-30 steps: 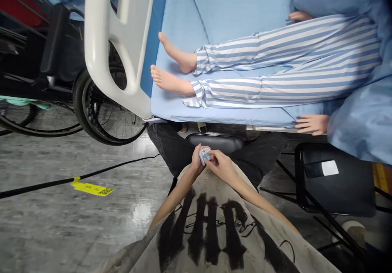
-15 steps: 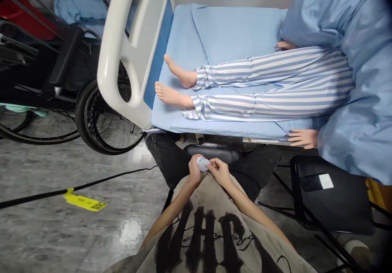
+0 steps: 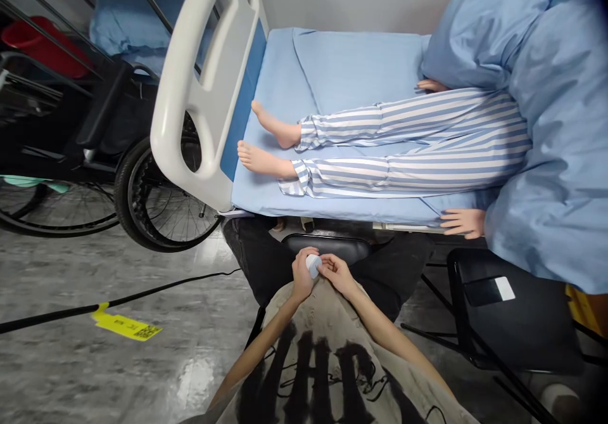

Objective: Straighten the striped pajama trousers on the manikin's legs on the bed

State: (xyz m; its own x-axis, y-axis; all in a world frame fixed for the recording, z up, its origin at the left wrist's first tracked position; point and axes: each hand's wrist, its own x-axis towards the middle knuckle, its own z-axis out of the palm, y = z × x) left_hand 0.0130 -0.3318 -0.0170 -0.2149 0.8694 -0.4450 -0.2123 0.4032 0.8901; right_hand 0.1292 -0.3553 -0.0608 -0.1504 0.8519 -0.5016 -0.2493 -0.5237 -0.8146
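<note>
Low in front of my shirt, a small round white object (image 3: 313,265) with a pale, flat face sits between my hands. Whether it is a small tub or a roll of tape I cannot tell. My left hand (image 3: 303,276) is closed around its left side, the fingers curled over the top. On the other side, my right hand (image 3: 336,274) pinches at its right edge with thumb and fingertips. Both hands are above my lap, apart from the bed.
Ahead stands a bed with blue sheets (image 3: 351,63), a pale footboard (image 3: 166,120) and a figure in striped trousers (image 3: 427,170), covered by a blue quilt (image 3: 560,158). A wheelchair (image 3: 104,113) is left; a black chair (image 3: 522,322) holding a phone (image 3: 482,291) is right.
The white object has turned in my left hand, its face now tilted more to the side. My right fingertips stay at its edge. The whole view has shifted slightly.
</note>
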